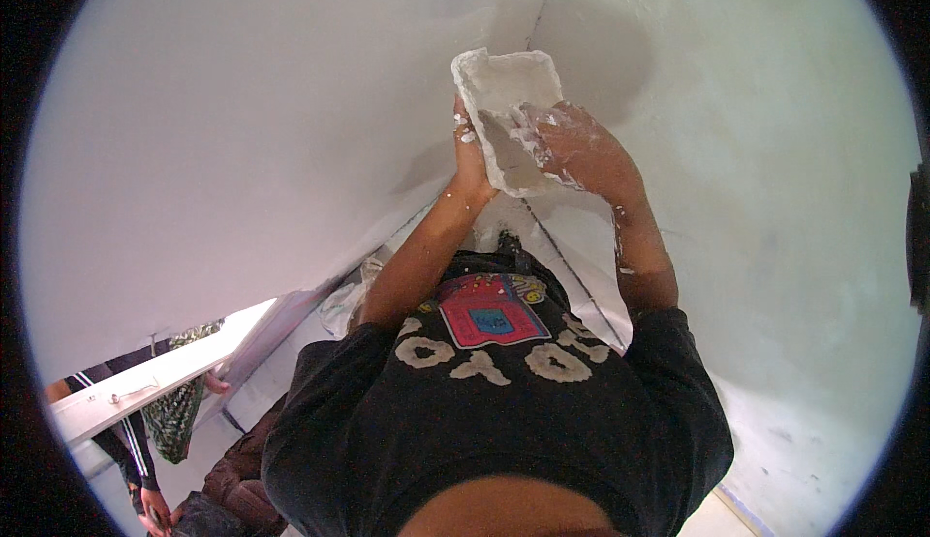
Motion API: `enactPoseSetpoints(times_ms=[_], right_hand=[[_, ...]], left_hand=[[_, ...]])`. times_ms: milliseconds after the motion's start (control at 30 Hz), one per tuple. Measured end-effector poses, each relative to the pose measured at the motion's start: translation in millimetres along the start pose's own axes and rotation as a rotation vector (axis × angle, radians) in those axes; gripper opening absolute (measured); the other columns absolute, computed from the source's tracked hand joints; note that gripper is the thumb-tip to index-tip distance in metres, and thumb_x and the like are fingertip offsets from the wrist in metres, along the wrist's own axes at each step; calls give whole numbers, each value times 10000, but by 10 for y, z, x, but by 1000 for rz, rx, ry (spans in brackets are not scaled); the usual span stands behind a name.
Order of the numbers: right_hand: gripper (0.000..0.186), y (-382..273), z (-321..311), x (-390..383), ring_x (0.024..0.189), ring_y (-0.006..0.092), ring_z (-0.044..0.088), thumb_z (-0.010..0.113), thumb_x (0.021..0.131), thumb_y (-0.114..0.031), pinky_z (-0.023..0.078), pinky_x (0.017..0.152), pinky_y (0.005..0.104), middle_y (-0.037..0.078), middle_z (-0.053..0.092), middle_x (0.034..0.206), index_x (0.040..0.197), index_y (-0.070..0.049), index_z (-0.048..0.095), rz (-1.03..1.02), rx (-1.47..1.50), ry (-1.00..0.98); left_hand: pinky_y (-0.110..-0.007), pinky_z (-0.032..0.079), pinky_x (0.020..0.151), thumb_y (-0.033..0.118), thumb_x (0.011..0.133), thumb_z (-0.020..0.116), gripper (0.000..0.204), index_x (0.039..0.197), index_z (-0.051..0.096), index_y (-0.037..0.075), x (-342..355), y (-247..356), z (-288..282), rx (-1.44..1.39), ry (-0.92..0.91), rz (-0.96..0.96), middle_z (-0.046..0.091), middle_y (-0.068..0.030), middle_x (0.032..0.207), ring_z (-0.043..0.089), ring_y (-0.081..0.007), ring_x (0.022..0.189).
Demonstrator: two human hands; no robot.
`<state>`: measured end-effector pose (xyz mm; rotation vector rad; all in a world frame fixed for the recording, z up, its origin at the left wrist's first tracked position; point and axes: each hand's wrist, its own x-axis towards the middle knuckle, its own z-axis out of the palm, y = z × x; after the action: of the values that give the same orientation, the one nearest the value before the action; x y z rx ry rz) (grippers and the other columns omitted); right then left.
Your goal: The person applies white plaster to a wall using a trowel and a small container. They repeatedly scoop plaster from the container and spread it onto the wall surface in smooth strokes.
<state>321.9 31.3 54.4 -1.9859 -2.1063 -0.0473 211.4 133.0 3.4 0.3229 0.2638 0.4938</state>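
Observation:
A shallow rectangular tray (555, 72), its rim crusted with white plaster, is raised in front of my chest. My left hand (469, 154) grips its left side, with the fingers partly hidden behind it. Pale wet plaster (509, 77) lies in the tray. Over the tray's right half, my right hand (572, 145) is closed with its fingertips down in the plaster. White smears cover its fingers and knuckles. Whatever those fingers hold, if anything, is hidden by the hand and the plaster.
Pale walls (756, 198) stand close on both sides and meet at a dark corner line beyond the tray. At lower left is a white frame (145, 392). Past it, another person's hand (155, 513) shows near dark striped clothing and a green patterned cloth (174, 421).

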Motion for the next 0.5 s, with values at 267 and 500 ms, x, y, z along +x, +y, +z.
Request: enactPoseSetpoints(times_ms=[267,500], right_hand=[[518,134,145,91,1082,340,418,589,708,-254,329,941,399,119,448,1181,1156,-59,414,-34,160,22],[475,110,107,184,1003,321,458,575,739,-230,353,901,378,155,481,1096,1140,-28,422,25,371,45]], left_hand=[[-434,370,901,565,806,331,626,1215,345,91,43,14,2,-54,-82,13,440,-120,1157,444,-279,1051],[-432,369,904,605,788,323,671,1220,344,90,115,-37,-104,-80,-27,14,440,-120,1157,448,-287,1047]])
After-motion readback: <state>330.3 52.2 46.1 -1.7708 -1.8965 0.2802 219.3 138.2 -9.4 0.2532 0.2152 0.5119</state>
